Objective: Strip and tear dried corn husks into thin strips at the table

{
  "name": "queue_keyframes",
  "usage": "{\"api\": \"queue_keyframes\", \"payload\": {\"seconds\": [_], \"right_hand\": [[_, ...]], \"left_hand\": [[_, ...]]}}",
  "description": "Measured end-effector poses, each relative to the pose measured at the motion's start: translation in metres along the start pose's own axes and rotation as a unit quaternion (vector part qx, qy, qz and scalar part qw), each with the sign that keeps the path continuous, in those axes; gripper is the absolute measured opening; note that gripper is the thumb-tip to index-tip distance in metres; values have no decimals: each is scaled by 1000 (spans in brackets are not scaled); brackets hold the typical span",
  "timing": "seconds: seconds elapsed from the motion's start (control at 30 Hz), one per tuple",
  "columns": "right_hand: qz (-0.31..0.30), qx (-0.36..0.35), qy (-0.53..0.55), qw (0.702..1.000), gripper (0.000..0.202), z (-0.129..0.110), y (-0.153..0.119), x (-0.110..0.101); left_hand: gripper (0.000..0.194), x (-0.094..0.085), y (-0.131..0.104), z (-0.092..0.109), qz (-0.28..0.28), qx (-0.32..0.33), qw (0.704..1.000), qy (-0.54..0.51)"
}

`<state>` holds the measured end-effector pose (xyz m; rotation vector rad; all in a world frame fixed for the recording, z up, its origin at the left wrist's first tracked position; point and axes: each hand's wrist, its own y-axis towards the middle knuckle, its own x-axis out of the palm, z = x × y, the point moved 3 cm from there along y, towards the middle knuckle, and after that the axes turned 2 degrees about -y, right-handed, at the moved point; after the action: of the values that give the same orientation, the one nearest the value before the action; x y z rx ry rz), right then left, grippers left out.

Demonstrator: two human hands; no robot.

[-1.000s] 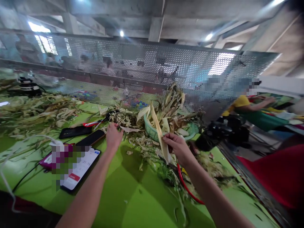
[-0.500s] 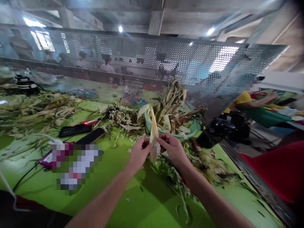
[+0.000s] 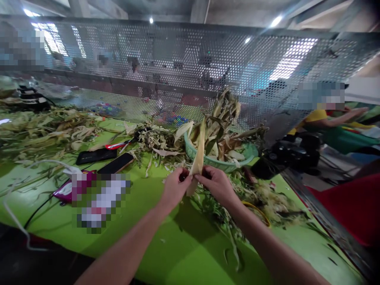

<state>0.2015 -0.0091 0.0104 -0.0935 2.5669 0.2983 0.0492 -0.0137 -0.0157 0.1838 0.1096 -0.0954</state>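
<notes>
A long, pale yellow corn husk (image 3: pixel 200 148) rises between my two hands, its narrow end up and its wider end below my fingers. My left hand (image 3: pixel 175 186) pinches it from the left between thumb and fingers. From the other side, my right hand (image 3: pixel 216 183) grips the same husk, the two thumbs almost meeting. Just behind it stands a light green plastic basket (image 3: pixel 218 162) heaped with dried corn husks (image 3: pixel 222 113). Below and right of my right hand lies a pile of green stems and pale fibres (image 3: pixel 261 202).
Two dark phones (image 3: pixel 115 163), a red-handled cutter (image 3: pixel 118 145) and a purple packet (image 3: pixel 71 190) lie on the green table (image 3: pixel 166 245). Loose husks (image 3: pixel 59 130) cover its far left. A perforated metal screen (image 3: pixel 166 71) stands behind. At right, a person in yellow (image 3: pixel 316 116) works beyond the table edge.
The husk has tilted slightly right at its top, and my fingers have closed nearer together around its lower part. The whole view has shifted a little.
</notes>
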Motion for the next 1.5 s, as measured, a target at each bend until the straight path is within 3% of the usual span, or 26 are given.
{"api": "queue_keyframes", "payload": {"seconds": [0.2, 0.47, 1.03, 1.23, 1.5], "right_hand": [[-6, -6, 5, 1000, 17, -3, -2, 3], [9, 2, -66, 998, 17, -7, -4, 0], [1, 0, -21, 1000, 19, -7, -3, 1], [-6, 4, 14, 1000, 22, -8, -2, 2], [6, -11, -37, 999, 18, -8, -5, 2]], "left_hand": [[12, -1, -2, 3, -2, 0, 1000, 22], [14, -2, -5, 8, 1, 5, 1000, 22], [14, -2, -4, 5, -18, 46, 998, 37], [14, -5, -4, 7, 5, 43, 998, 42], [11, -7, -4, 11, 0, 40, 998, 54]]}}
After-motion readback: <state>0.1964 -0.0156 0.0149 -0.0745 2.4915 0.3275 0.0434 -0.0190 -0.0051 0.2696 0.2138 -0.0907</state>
